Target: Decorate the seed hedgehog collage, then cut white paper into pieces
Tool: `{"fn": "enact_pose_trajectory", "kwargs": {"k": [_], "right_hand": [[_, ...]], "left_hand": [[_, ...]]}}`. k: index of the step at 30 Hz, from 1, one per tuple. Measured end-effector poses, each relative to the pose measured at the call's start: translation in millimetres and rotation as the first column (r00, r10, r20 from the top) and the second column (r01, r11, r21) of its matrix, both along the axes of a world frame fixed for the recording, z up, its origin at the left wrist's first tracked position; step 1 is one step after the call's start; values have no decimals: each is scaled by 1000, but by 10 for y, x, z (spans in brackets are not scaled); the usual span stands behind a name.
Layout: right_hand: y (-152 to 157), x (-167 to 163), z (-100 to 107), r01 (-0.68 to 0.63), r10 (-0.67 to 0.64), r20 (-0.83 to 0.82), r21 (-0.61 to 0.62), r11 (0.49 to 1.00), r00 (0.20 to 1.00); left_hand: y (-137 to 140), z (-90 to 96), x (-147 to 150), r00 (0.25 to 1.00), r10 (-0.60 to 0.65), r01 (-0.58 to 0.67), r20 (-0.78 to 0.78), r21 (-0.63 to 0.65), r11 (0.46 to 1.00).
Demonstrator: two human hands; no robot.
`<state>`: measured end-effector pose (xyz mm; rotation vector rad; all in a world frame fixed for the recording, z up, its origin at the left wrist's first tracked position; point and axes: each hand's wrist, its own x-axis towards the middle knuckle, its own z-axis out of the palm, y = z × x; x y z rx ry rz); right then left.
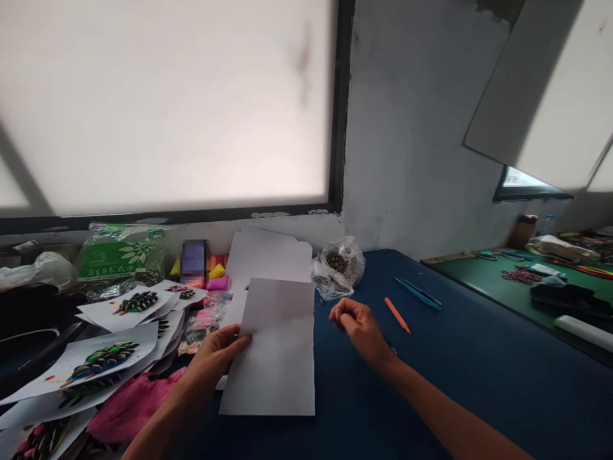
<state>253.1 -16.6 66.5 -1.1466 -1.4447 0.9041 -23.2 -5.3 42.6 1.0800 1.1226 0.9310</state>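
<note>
My left hand (218, 351) pinches the left edge of a blank sheet of white paper (280, 358), thumb on top. The sheet is tilted up a little over the dark blue tabletop (354, 409), partly covering more white paper (271, 255) behind it. To the right of the sheet, my right hand (357, 329) hovers with its fingers curled in, and nothing shows in them. An orange marker (397, 315) lies just right of that hand, with blue tweezers (417, 293) beyond it. A clear plastic bag of striped seeds (339, 265) sits behind, near the wall.
On the left, sheets with coloured seed pictures (103, 358) lie in overlapping piles beside a pink soft-looking piece (136, 406). A green seed packet (122, 252), a phone (194, 260) and bright packets (218, 284) stand by the window. A green table (488, 281) is at right.
</note>
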Motion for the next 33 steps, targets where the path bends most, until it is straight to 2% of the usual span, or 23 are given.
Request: {"fn": "enact_pose_trajectory", "kwargs": {"k": [4, 8, 10, 14, 18, 21, 24, 28, 30, 33], "right_hand": [[6, 27, 24, -89, 100, 104, -105, 990, 989], [1, 6, -31, -96, 126, 195, -155, 983, 973], [5, 12, -52, -65, 90, 278, -97, 993, 956], [31, 53, -69, 30, -66, 435, 89, 996, 898], [50, 78, -66, 35, -78, 473, 99, 994, 878], [43, 73, -70, -3, -41, 462, 93, 996, 886], [46, 64, -122, -16, -36, 399, 126, 992, 916], [73, 61, -240, 18, -87, 365, 188, 982, 927], [86, 62, -275, 36, -109, 355, 208, 977, 928], [103, 71, -284, 65, -137, 316, 229, 971, 939]], "left_hand": [[-40, 39, 16, 1000, 10, -8, 27, -51, 999], [-115, 96, 72, 996, 84, -79, 36, -109, 991], [-144, 134, 99, 994, 86, -78, 69, -105, 991], [-152, 194, 111, 985, 124, -107, 124, -135, 985], [-110, 194, 72, 974, 184, -157, 129, -197, 968], [-76, 155, 58, 981, 164, -141, 100, -202, 969], [-57, 97, 86, 993, 117, -115, 2, -155, 981], [-48, 37, 145, 964, -10, 0, -266, -36, 999], [-44, 22, 152, 898, -7, 55, -440, 97, 994], [-49, -2, 128, 743, 90, 118, -663, 262, 958]]}}
